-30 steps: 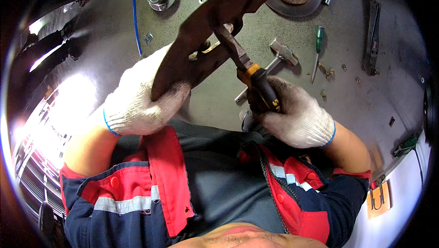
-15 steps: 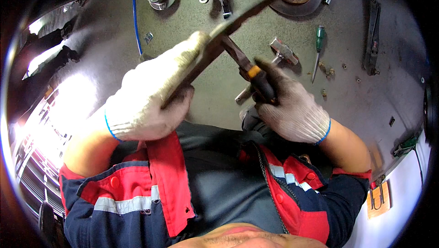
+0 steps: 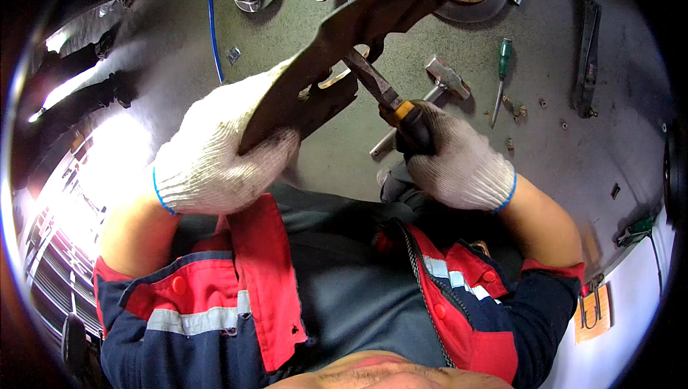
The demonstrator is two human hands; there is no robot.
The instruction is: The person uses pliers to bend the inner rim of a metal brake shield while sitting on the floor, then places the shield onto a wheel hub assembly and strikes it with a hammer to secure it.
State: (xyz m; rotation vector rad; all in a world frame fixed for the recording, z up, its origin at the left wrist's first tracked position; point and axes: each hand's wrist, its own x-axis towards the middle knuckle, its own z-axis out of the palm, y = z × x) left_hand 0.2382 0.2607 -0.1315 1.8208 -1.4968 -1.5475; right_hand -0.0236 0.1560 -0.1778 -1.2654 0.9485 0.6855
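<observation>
Dark metal shield [image 3: 315, 66] now shows its broad face, no longer nearly edge-on: your left hand [image 3: 222, 152] clamps its lower end above the grey surface [image 3: 545, 167]; brace firmly, keeping the pliers [image 3: 376, 84] square to the inner edge, your right hand [image 3: 457, 156] closed around their handle [image 3: 417, 134].

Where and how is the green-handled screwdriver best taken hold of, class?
Probably by the thick green handle, from above, closing across its width. The screwdriver lies on its side, its thin shaft pointing toward the picture's lower edge; small loose pieces sit beside the shaft, apart from the handle.
</observation>
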